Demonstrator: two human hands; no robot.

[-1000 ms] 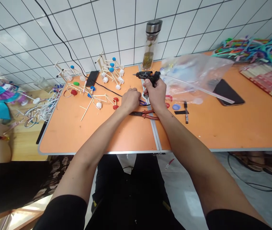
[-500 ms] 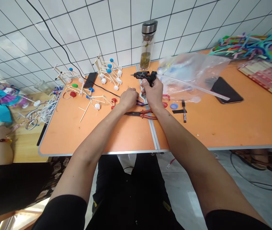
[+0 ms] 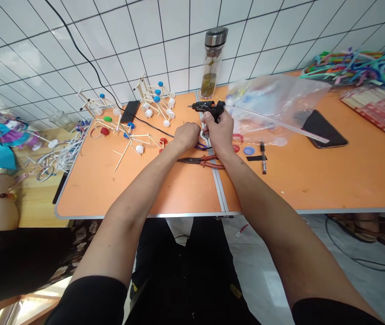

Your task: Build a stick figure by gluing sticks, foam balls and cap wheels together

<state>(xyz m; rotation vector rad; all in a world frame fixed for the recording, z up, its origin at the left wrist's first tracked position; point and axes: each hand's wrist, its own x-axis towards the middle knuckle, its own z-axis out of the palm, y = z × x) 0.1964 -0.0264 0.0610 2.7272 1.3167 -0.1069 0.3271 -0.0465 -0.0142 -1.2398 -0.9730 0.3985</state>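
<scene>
My right hand (image 3: pixel 221 131) is wrapped round the grip of a black hot glue gun (image 3: pixel 203 106). The nozzle points left, and a long clear glue stick (image 3: pixel 277 123) runs out from its back end. Close by on the left, my left hand (image 3: pixel 187 136) has its fingers closed low over the table; whatever is in them is hidden. Below both hands lie pliers with red handles (image 3: pixel 209 162). Left of my left hand stand small frames of wooden sticks with coloured caps, one (image 3: pixel 131 136) nearer and another (image 3: pixel 157 101) farther back.
A glass tea bottle (image 3: pixel 212 67) stands by the tiled wall. To the right are a plastic bag (image 3: pixel 263 97), a dark phone (image 3: pixel 330 128), a pen (image 3: pixel 263 159) and a blue cap (image 3: pixel 248 150). A black cord crosses from the left. Another person's arm (image 3: pixel 1 210) is at the left table.
The whole view has shifted slightly, so things appear a little farther right. My hands stay close together, and the glue gun remains in my right hand.
</scene>
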